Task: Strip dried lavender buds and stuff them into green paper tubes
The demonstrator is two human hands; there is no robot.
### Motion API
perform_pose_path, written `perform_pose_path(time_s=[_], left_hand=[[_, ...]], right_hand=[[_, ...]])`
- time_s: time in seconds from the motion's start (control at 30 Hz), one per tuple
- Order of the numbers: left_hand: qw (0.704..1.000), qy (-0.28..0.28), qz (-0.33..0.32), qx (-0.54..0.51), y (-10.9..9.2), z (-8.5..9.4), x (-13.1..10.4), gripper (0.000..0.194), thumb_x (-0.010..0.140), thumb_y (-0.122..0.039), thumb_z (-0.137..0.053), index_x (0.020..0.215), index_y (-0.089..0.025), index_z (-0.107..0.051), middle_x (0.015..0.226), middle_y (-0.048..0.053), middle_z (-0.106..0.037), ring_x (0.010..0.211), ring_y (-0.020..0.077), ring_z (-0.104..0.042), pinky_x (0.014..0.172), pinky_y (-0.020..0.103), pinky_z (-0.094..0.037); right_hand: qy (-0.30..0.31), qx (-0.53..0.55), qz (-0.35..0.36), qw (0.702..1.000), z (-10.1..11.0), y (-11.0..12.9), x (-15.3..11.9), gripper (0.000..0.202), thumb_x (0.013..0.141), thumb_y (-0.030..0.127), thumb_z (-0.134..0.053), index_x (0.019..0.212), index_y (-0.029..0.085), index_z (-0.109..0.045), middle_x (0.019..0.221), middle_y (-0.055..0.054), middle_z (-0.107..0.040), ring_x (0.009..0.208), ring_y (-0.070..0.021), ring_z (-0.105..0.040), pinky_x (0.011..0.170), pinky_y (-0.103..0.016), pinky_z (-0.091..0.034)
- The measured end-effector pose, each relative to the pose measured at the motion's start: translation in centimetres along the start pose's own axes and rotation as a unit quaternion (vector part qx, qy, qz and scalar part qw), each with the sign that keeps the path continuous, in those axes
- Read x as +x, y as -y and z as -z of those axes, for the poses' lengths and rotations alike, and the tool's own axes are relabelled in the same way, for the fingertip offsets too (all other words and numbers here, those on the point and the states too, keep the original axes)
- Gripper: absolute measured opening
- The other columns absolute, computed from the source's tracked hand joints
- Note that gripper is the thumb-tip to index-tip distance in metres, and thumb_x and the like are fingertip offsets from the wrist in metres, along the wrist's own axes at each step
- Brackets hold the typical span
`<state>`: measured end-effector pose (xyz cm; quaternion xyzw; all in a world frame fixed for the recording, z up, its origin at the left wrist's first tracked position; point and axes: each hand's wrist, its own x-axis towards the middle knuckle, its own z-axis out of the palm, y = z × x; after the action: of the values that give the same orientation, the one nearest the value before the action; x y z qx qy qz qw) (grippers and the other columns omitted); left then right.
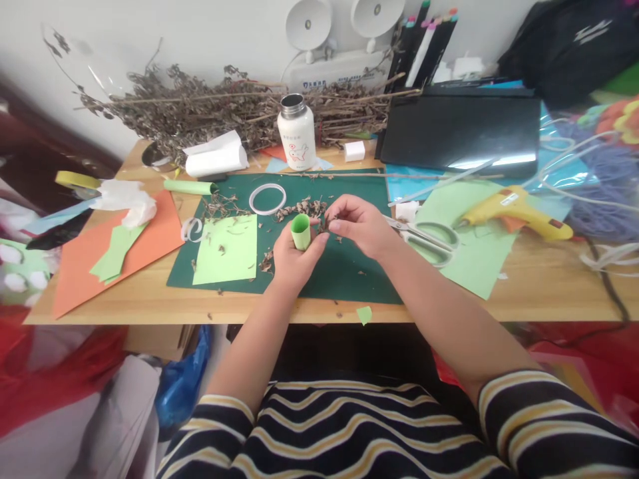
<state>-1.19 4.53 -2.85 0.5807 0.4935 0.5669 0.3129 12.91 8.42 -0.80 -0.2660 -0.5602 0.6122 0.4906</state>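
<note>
My left hand point(295, 261) is wrapped round a small upright green paper tube point(301, 233), its open end facing up. Just right of it, my right hand point(358, 226) pinches some dried brown leaf bits point(323, 225) close to the left fingertips. Both hands are over a dark green mat point(369, 276). Behind them lies a pile of crumbled dry leaves point(302, 207). A light green paper square point(227, 251) with a few crumbs on it is left of my left hand.
White-handled scissors point(432, 243) and a yellow glue gun point(519, 211) lie to the right. A white bottle point(297, 136) stands at the back before dried branches point(194, 110). Orange paper point(80, 273) and a rolled green paper point(190, 187) are left. A clear ring point(251, 199) rests on the mat.
</note>
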Motion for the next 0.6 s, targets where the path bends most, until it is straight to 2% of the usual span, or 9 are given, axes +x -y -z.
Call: perform_pose_path(time_s=[0.17,0.3,0.37,0.43,0.47,0.5,0.6], left_hand=[[0.999,0.027,0.021,0.002,-0.6,0.3,-0.3,0.02,0.072,-0.038,-0.059,0.073,-0.018,-0.057,0.051,-0.004,-0.053,0.047,0.0083,-0.05,0.051,0.023,-0.043],[1.0,-0.003,0.022,0.01,-1.6,1.2,0.6,0.019,0.074,-0.036,-0.054,0.068,-0.019,-0.051,0.049,-0.005,-0.05,0.046,0.0084,-0.05,0.05,0.022,-0.042],[0.998,-0.017,0.034,0.051,-2.2,2.3,1.9,0.019,0.076,-0.038,-0.05,0.072,-0.02,-0.049,0.05,-0.004,-0.048,0.046,0.0097,-0.051,0.051,0.023,-0.043],[0.984,0.009,0.051,0.172,-2.8,3.7,3.6,0.022,0.075,-0.042,-0.05,0.082,-0.021,-0.05,0.058,-0.002,-0.052,0.049,0.0127,-0.053,0.053,0.026,-0.044],[0.964,0.024,0.05,0.261,-3.0,4.4,4.5,0.027,0.073,-0.044,-0.053,0.087,-0.021,-0.05,0.065,0.0,-0.056,0.055,0.0155,-0.056,0.056,0.028,-0.045],[0.931,0.044,0.049,0.359,-3.0,5.1,5.5,0.032,0.072,-0.047,-0.055,0.092,-0.021,-0.05,0.072,0.003,-0.059,0.063,0.0196,-0.058,0.06,0.031,-0.045],[0.797,0.137,0.053,0.586,-2.3,7.1,7.8,0.037,0.076,-0.048,-0.048,0.097,-0.019,-0.051,0.085,0.012,-0.062,0.085,0.0324,-0.059,0.073,0.043,-0.043]], right_hand=[[0.002,0.016,-0.016,1.0,0.1,0.1,0.1,0.039,0.057,0.044,-0.075,0.068,0.016,-0.049,0.058,0.006,-0.047,0.05,-0.0026,-0.04,0.045,-0.017,-0.03],[-0.039,0.03,-0.005,0.999,1.0,-0.1,0.5,0.038,0.061,0.045,-0.071,0.068,0.017,-0.047,0.056,0.007,-0.048,0.048,-0.0025,-0.041,0.045,-0.016,-0.031],[-0.078,0.022,-0.001,0.997,1.8,-0.4,0.8,0.035,0.066,0.045,-0.067,0.069,0.017,-0.046,0.057,0.007,-0.05,0.048,-0.0026,-0.043,0.046,-0.016,-0.032],[-0.109,-0.024,-0.009,0.994,2.6,-0.8,1.2,0.03,0.069,0.041,-0.064,0.069,0.018,-0.045,0.058,0.006,-0.051,0.048,-0.0029,-0.046,0.046,-0.016,-0.033],[-0.118,-0.058,-0.02,0.991,3.0,-1.1,1.4,0.027,0.07,0.038,-0.064,0.069,0.018,-0.045,0.057,0.007,-0.051,0.048,-0.0033,-0.048,0.046,-0.016,-0.033],[-0.121,-0.093,-0.034,0.988,3.4,-1.3,1.6,0.024,0.07,0.034,-0.063,0.068,0.018,-0.044,0.055,0.007,-0.051,0.048,-0.0037,-0.049,0.045,-0.017,-0.033],[-0.114,-0.157,-0.068,0.979,4.3,-2.0,2.1,0.017,0.072,0.025,-0.059,0.069,0.018,-0.044,0.052,0.007,-0.051,0.044,-0.004,-0.048,0.043,-0.017,-0.031]])
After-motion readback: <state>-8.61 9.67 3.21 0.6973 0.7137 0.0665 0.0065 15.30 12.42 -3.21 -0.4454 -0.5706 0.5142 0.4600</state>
